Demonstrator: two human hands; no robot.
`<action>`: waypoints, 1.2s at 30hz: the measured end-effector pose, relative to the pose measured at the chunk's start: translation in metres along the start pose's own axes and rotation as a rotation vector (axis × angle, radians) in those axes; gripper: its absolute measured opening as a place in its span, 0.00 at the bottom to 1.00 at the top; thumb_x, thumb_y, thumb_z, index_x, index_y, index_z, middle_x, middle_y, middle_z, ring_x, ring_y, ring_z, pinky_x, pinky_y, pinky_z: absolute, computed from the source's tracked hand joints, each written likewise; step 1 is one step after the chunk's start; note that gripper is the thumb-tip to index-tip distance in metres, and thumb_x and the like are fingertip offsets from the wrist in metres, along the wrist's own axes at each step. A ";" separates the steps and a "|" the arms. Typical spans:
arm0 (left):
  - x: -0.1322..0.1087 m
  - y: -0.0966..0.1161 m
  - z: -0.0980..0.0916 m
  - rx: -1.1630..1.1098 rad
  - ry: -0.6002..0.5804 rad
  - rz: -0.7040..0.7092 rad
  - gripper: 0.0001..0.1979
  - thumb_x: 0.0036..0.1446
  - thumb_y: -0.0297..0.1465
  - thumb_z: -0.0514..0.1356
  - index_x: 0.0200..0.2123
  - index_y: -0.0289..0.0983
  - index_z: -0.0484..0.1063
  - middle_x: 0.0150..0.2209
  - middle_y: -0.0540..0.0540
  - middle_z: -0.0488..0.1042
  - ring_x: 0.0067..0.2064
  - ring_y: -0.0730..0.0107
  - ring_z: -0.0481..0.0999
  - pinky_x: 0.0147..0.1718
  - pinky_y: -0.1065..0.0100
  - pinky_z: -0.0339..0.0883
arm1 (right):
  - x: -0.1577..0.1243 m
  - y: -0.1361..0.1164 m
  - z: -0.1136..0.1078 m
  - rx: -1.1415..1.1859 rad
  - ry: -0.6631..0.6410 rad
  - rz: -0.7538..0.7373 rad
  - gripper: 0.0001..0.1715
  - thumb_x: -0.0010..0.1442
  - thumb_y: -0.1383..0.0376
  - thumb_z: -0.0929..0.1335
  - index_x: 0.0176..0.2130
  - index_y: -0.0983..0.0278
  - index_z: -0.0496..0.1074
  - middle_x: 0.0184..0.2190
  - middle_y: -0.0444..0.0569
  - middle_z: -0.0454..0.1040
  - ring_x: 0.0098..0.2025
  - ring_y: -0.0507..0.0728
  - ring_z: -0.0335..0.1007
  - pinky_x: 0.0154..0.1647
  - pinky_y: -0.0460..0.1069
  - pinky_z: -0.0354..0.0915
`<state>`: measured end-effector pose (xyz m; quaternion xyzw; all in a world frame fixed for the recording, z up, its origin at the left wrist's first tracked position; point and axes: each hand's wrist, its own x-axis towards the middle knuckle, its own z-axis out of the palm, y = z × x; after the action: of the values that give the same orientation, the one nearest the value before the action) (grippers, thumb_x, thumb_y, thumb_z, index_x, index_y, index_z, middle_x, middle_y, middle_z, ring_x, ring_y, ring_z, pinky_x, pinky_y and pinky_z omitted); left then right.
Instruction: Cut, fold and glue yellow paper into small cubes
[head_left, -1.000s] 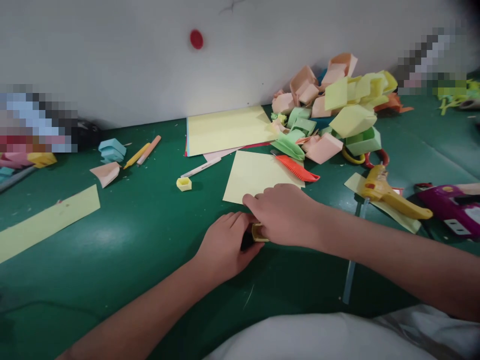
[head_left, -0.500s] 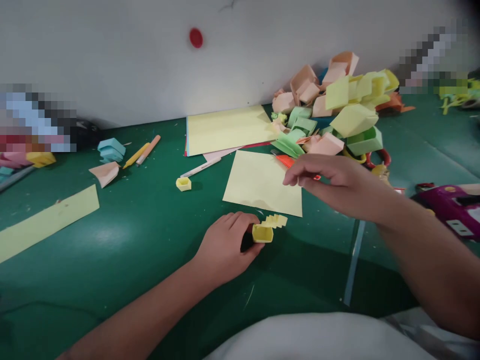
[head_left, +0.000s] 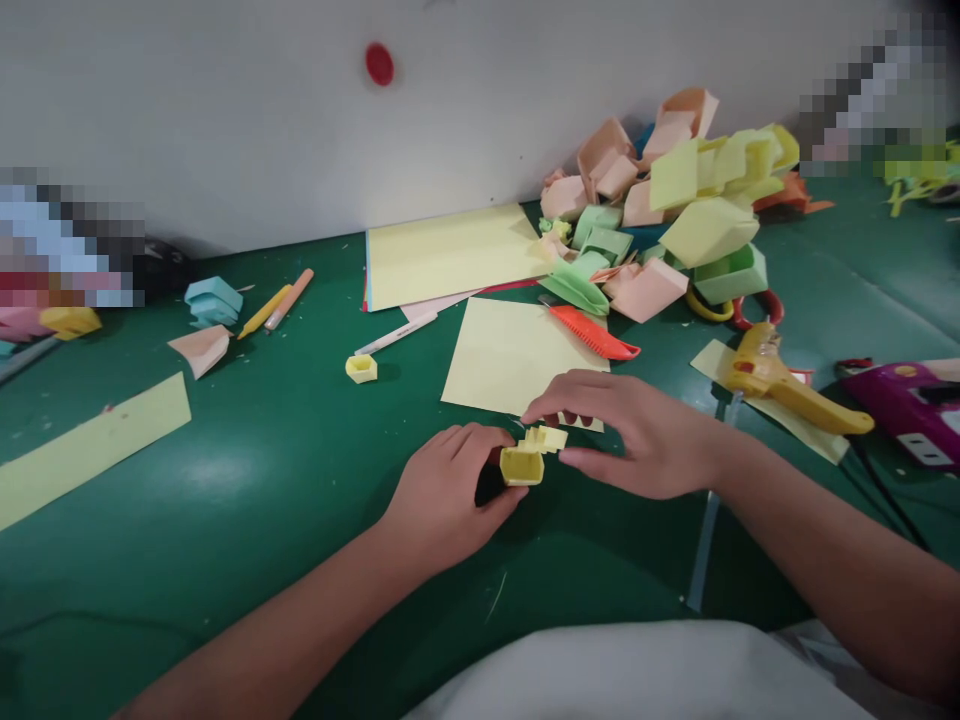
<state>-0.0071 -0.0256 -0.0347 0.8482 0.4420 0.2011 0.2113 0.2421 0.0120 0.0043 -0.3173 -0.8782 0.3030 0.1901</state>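
Between the thumb and fingers of my left hand [head_left: 454,485] is a small yellow paper box [head_left: 522,467], its hollow side facing me. A zigzag-folded yellow paper strip [head_left: 546,439] sticks out at the box's upper edge. My right hand [head_left: 630,430] hovers just right of the strip, thumb and fingers apart, with nothing seen between them. Behind the hands lies a pale yellow sheet [head_left: 502,350], a red utility knife [head_left: 596,333] resting across its upper right part. Another small yellow paper box [head_left: 361,369] stands on the green table to the left.
A heap of folded paper pieces [head_left: 652,220] stands at the back right. A yellow glue gun [head_left: 795,390] lies on a paper strip at the right, near a purple device [head_left: 907,410]. Stacked sheets [head_left: 450,260], a white pen [head_left: 397,333] and a long paper strip [head_left: 97,445] lie farther back and left.
My right hand has moved down and toward me, from over the knife to beside the zigzag strip. The knife and glue gun are now uncovered. My left hand keeps its hold on the box.
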 end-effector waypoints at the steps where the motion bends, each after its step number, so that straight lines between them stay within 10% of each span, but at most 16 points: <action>1: 0.000 0.000 0.000 0.014 -0.006 0.005 0.15 0.58 0.34 0.66 0.46 0.40 0.67 0.42 0.48 0.77 0.42 0.60 0.76 0.38 0.60 0.70 | 0.001 -0.001 0.002 -0.001 0.003 0.015 0.20 0.63 0.61 0.69 0.54 0.60 0.71 0.47 0.51 0.76 0.44 0.58 0.71 0.42 0.51 0.66; 10: -0.002 0.002 -0.001 0.071 0.106 0.043 0.23 0.53 0.32 0.69 0.51 0.40 0.66 0.49 0.43 0.73 0.49 0.58 0.75 0.43 0.60 0.72 | 0.010 -0.011 0.019 0.095 0.065 0.235 0.15 0.68 0.55 0.66 0.46 0.60 0.75 0.37 0.45 0.77 0.31 0.51 0.69 0.32 0.47 0.63; 15: -0.008 0.004 -0.003 0.254 0.232 0.238 0.09 0.58 0.35 0.66 0.42 0.41 0.73 0.49 0.43 0.72 0.46 0.58 0.74 0.42 0.59 0.71 | 0.010 -0.013 0.020 0.179 0.049 0.334 0.17 0.68 0.51 0.65 0.45 0.59 0.75 0.32 0.42 0.76 0.30 0.50 0.65 0.29 0.46 0.60; 36: -0.004 0.006 0.001 0.230 0.092 0.140 0.08 0.59 0.31 0.64 0.42 0.43 0.79 0.54 0.41 0.70 0.53 0.52 0.68 0.51 0.52 0.69 | 0.009 -0.015 0.018 0.253 0.033 0.316 0.17 0.67 0.52 0.66 0.43 0.61 0.76 0.31 0.43 0.75 0.29 0.51 0.64 0.29 0.46 0.59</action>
<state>-0.0050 -0.0325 -0.0327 0.8855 0.4113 0.2019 0.0776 0.2189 0.0013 0.0018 -0.4297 -0.7693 0.4315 0.1931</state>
